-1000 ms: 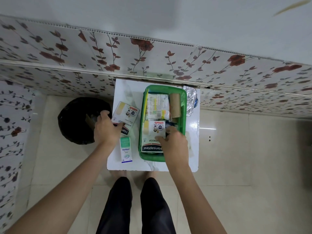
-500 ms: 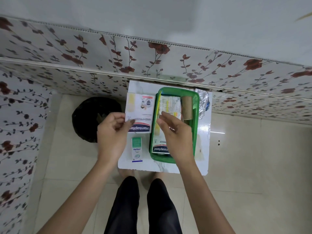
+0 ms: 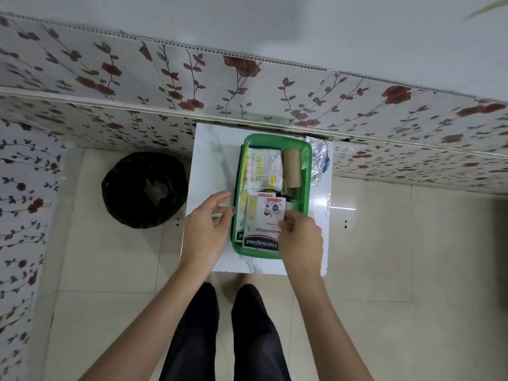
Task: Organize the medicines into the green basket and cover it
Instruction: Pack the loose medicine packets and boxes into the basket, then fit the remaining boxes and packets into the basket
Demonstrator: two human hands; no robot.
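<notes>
Green basket (image 3: pixel 306 188): rectangular, shallow, bright green plastic with rounded corners, long axis running away from the person. It sits on the white counter (image 3: pixel 209 160), right of centre, far end close to the flower-patterned wall (image 3: pixel 247 86). No cover on it.

Contents, far half: a flat medicine pack (image 3: pixel 264 169) with yellow and white print, and a brown cardboard roll (image 3: pixel 292 167) lying lengthwise just beside it on the right. Near half: a Hansaplast plaster box (image 3: pixel 265 221), white with a blue and red band at its near end, printed text upside down to the viewer. It lies on top of a second plaster box (image 3: pixel 240 215), of which only the left strip shows. The top box is slightly skewed relative to the basket walls.

Crumpled foil (image 3: pixel 319 160) lies on the counter just outside the basket's far right corner. A black-lined bin (image 3: pixel 143 188) stands on the tiled floor, left of the counter.

Right hand (image 3: pixel 301 237): over the basket's near right corner, grip pinched on the right edge of the top plaster box, fingertips (image 3: pixel 286 218) touching it.

Left hand (image 3: pixel 204 229): just left of the basket, above the counter, grip released, fingers loosely curled and spread, holding nothing visible. Whether it touches the basket wall cannot be told.

Both forearms bare, reaching forward from the lower frame.
</notes>
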